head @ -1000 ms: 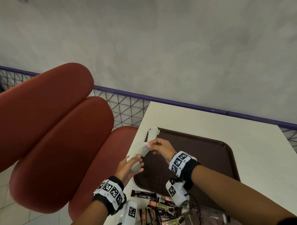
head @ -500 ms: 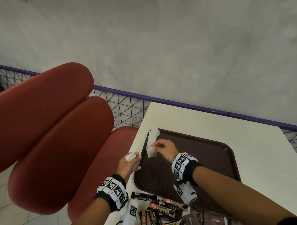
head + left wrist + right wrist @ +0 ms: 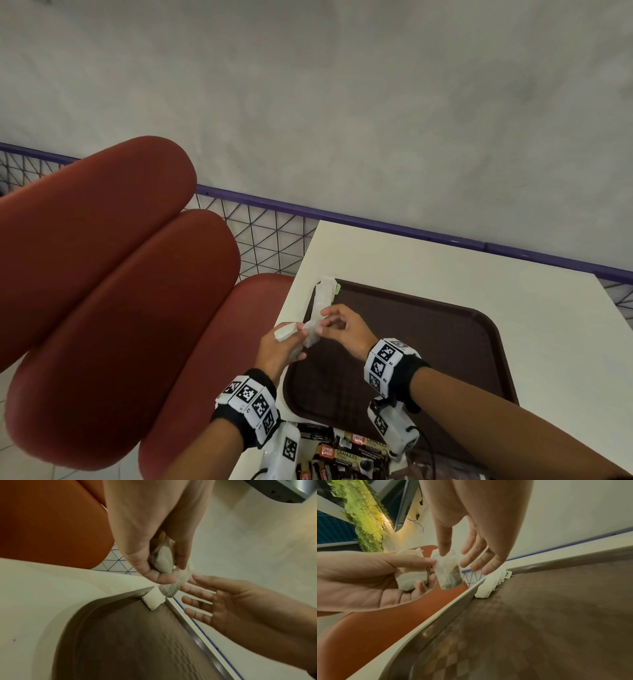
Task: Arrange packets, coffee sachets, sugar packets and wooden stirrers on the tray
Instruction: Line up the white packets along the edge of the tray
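Head view: two hands meet over the near-left rim of one brown tray [image 3: 445,342] on the white table [image 3: 513,291]. The left hand [image 3: 279,353] is curled around white tea-bag packets [image 3: 286,334]. The right hand [image 3: 346,329] reaches to them with its fingertips at one packet. A row of white packets [image 3: 324,294] lies along the tray's left edge, long axis running from near to far. Most of the tray floor is bare. Dark coffee sachets [image 3: 346,452] lie in a heap on the table near the tray's near edge; their number is unclear.

Left wrist view: the left hand [image 3: 154,540] pinches two packets [image 3: 165,561], one hanging down past the fingertips. The right hand [image 3: 223,601] has straight, spread fingers beside it.

Right wrist view: the right hand [image 3: 471,534] has fingers loosely extended, thumb touching the hanging packet [image 3: 448,572]. The left hand [image 3: 368,581] holds two. The laid row [image 3: 489,585] leans against the tray's rim [image 3: 453,608].
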### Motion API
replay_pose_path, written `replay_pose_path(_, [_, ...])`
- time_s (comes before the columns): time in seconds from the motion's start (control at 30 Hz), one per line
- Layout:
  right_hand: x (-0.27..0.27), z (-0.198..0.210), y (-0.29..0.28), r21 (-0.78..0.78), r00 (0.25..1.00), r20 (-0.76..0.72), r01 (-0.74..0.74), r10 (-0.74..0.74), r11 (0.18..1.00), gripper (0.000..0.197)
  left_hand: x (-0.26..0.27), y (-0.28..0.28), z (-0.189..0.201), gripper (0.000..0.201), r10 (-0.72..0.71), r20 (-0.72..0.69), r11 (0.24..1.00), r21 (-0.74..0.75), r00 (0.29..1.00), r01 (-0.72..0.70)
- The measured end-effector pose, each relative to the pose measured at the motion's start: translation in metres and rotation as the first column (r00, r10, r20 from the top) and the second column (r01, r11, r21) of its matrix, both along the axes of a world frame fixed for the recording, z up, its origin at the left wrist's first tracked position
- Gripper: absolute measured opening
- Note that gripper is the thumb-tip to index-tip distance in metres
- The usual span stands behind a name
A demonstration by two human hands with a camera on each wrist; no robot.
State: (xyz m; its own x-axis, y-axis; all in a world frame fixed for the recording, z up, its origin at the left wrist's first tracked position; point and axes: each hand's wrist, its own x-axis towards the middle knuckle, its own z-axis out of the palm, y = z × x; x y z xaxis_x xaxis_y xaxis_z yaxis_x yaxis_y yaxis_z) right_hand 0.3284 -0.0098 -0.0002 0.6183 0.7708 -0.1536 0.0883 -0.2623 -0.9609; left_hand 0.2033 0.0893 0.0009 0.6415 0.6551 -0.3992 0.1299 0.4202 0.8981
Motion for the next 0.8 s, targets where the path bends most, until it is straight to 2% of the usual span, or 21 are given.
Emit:
replay_pose_path(0.17, [0.001,-0.009,0.001,-0.088,0.997,0.049,-0.056,0.061,0.995,0.026,-0.003,0.003,-0.003,0.011,-0.008,0.015,0.999,-0.049,1.000,0.008])
replay_pose_path(0.33, [0.009,-0.021,0.010,-0.123,0.993,0.028,0.118,-0.115,0.985,0.026,-0.006,0.010,-0.007,0.028,0.057,0.046,0.993,-0.104,0.997,-0.052])
replay_pose_path(0.43, [0.014,-0.026,0.017,-0.201,0.976,0.017,0.214,-0.215,0.956,0.027,-0.010,0.018,-0.011,0.036,0.116,0.066,0.981,-0.162,0.991,-0.104])
replay_pose_path(0.63, [0.014,-0.041,0.033,-0.387,0.955,0.013,0.279,-0.297,0.879,0.030,-0.024,0.034,-0.019,0.031,0.127,0.084,0.968,-0.230,0.988,-0.105])
replay_pose_path(0.8, [0.013,-0.043,0.040,-0.450,0.929,0.013,0.335,-0.369,0.828,0.029,-0.031,0.036,-0.023,0.026,0.099,0.085,0.974,-0.211,0.991,-0.079])
